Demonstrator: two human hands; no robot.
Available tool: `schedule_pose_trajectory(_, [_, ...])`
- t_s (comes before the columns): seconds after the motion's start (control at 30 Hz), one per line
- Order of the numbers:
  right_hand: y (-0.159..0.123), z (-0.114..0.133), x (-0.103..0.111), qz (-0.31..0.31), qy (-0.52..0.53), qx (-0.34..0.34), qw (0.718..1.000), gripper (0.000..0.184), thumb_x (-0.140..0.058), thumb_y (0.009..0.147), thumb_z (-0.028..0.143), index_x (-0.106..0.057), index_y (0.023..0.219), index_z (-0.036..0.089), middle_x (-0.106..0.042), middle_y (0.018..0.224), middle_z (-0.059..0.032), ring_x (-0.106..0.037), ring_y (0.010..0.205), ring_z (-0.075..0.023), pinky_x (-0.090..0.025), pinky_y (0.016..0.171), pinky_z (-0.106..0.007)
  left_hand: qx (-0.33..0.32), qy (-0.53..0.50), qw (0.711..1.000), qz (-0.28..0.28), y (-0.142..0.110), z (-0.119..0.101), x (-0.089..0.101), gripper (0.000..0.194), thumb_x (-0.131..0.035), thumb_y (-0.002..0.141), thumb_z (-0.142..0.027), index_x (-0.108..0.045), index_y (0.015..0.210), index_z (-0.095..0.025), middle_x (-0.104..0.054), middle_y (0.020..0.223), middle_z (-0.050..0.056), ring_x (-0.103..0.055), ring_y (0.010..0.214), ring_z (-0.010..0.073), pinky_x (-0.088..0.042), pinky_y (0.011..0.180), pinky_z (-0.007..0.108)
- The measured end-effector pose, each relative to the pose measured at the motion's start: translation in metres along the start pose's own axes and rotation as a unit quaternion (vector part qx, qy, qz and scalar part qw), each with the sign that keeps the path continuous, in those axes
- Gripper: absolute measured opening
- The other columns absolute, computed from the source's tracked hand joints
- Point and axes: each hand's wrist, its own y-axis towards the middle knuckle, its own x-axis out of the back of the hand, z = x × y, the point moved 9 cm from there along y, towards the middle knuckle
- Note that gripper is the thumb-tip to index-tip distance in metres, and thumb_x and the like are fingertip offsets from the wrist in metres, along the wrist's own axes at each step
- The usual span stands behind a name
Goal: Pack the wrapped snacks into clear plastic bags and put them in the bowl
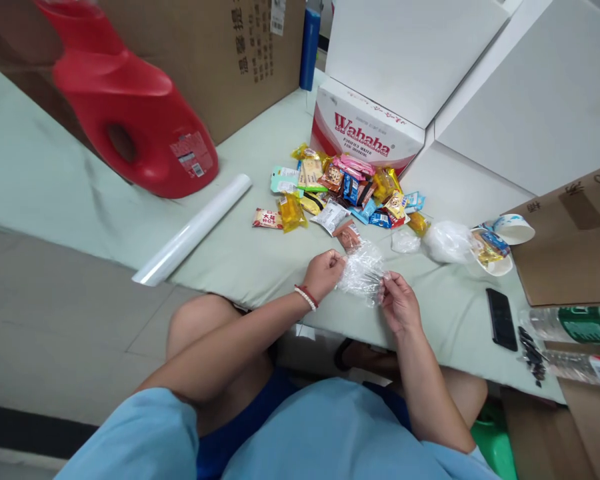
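A crumpled clear plastic bag (pixel 363 272) hangs between my two hands over the pale green table (pixel 240 257). My left hand (pixel 324 273), with a red and white bead bracelet at the wrist, pinches the bag's left edge. My right hand (pixel 397 303) pinches its right edge with closed fingers. Just beyond the bag lies a pile of small wrapped snacks (pixel 347 190) in many colours, one brown packet (pixel 349 235) nearest my left hand.
A roll of clear plastic (pixel 193 230) lies left of the snacks, with a red jug (pixel 130 113) behind it. A Wahaha carton (pixel 365 130) and white boxes stand at the back. At right are filled bags (pixel 447 241), paper cups (pixel 513 229), a black phone (pixel 501 318) and bottles (pixel 573 323).
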Motion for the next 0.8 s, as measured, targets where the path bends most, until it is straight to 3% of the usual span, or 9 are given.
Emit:
schedule_pose_trajectory(0.07, [-0.004, 0.002, -0.002, 0.0, 0.004, 0.01, 1.0, 0.039, -0.094, 0.061, 0.039, -0.067, 0.083, 0.022, -0.057, 0.067, 0.0053, -0.046, 0.057, -0.008, -0.04, 0.051, -0.019, -0.075, 0.104, 0.991, -0.031, -0.005, -0.018, 0.005, 0.02, -0.066, 0.085, -0.031, -0.066, 0.099, -0.018, -0.067, 0.092, 0.005, -0.062, 0.079, 0.0175, -0.051, 0.079, 0.033])
schedule_pose_trajectory(0.13, [-0.008, 0.004, -0.009, 0.021, -0.014, 0.018, 1.0, 0.036, -0.092, 0.064, 0.04, -0.067, 0.082, 0.021, -0.055, 0.065, 0.0054, -0.046, 0.057, -0.0084, -0.039, 0.053, -0.019, -0.178, 0.195, 0.964, -0.024, -0.014, -0.041, -0.001, 0.041, -0.076, 0.078, -0.03, -0.068, 0.118, -0.02, -0.064, 0.122, 0.01, -0.061, 0.111, 0.0259, -0.047, 0.101, 0.043])
schedule_pose_trajectory(0.23, [-0.013, 0.01, -0.019, 0.069, -0.069, 0.026, 0.995, 0.032, -0.086, 0.071, 0.044, -0.067, 0.082, 0.021, -0.054, 0.065, 0.0048, -0.045, 0.057, -0.0094, -0.038, 0.055, -0.021, -0.262, 0.254, 0.929, 0.053, -0.023, -0.055, -0.022, 0.024, -0.077, 0.081, -0.03, -0.074, 0.104, -0.025, -0.065, 0.127, 0.008, -0.048, 0.134, 0.032, -0.036, 0.113, 0.05])
schedule_pose_trajectory(0.33, [-0.015, 0.035, -0.012, 0.048, -0.18, 0.107, 0.977, 0.031, -0.078, 0.079, 0.048, -0.066, 0.086, 0.021, -0.056, 0.068, 0.0034, -0.046, 0.06, -0.0115, -0.039, 0.058, -0.024, -0.243, 0.222, 0.941, 0.075, -0.02, -0.051, -0.025, 0.009, -0.067, 0.089, -0.027, -0.071, 0.084, -0.021, -0.069, 0.103, 0.007, -0.059, 0.113, 0.026, -0.044, 0.102, 0.043])
schedule_pose_trajectory(0.43, [-0.022, 0.072, -0.003, -0.03, -0.341, 0.247, 0.907, 0.03, -0.072, 0.085, 0.05, -0.069, 0.094, 0.021, -0.065, 0.085, -0.0025, -0.056, 0.077, -0.0168, -0.047, 0.071, -0.029, -0.22, 0.129, 0.965, 0.056, -0.018, -0.049, -0.018, 0.014, -0.058, 0.094, -0.028, -0.064, 0.085, -0.019, -0.066, 0.089, 0.004, -0.062, 0.087, 0.0186, -0.049, 0.085, 0.033])
schedule_pose_trajectory(0.5, [-0.027, 0.079, -0.004, -0.048, -0.387, 0.289, 0.874, 0.038, -0.068, 0.087, 0.052, -0.069, 0.109, 0.021, -0.067, 0.107, -0.008, -0.061, 0.095, -0.0209, -0.051, 0.081, -0.033, -0.199, 0.08, 0.976, 0.037, -0.02, -0.049, -0.012, 0.015, -0.053, 0.097, -0.03, -0.059, 0.087, -0.02, -0.063, 0.081, 0.001, -0.059, 0.075, 0.0151, -0.046, 0.075, 0.028])
schedule_pose_trajectory(0.6, [-0.023, 0.059, -0.009, -0.013, -0.361, 0.244, 0.9, 0.065, -0.075, 0.08, 0.055, -0.058, 0.134, 0.023, -0.066, 0.123, -0.0112, -0.062, 0.108, -0.024, -0.053, 0.085, -0.036, -0.157, 0.025, 0.987, 0.028, -0.024, -0.047, -0.009, 0.017, -0.049, 0.099, -0.035, -0.052, 0.089, -0.022, -0.059, 0.069, -0.004, -0.056, 0.064, 0.0126, -0.043, 0.067, 0.025])
schedule_pose_trajectory(0.67, [-0.016, 0.042, -0.006, -0.009, -0.335, 0.196, 0.922, 0.072, -0.081, 0.074, 0.052, -0.057, 0.135, 0.022, -0.07, 0.108, -0.0078, -0.064, 0.097, -0.0224, -0.052, 0.082, -0.035, -0.12, -0.032, 0.991, 0.047, -0.024, -0.046, -0.009, 0.02, -0.05, 0.098, -0.041, -0.048, 0.09, -0.022, -0.055, 0.062, -0.006, -0.053, 0.057, 0.0117, -0.042, 0.062, 0.024])
schedule_pose_trajectory(0.8, [0.001, 0.036, 0.02, -0.04, -0.273, 0.16, 0.948, 0.039, -0.078, 0.074, 0.047, -0.071, 0.1, 0.019, -0.068, 0.084, -0.0017, -0.059, 0.076, -0.0168, -0.049, 0.078, -0.033, -0.022, -0.139, 0.984, 0.106, -0.016, -0.041, -0.007, 0.033, -0.061, 0.088, -0.052, -0.046, 0.086, -0.022, -0.045, 0.062, -0.009, -0.042, 0.047, 0.008, -0.035, 0.049, 0.021])
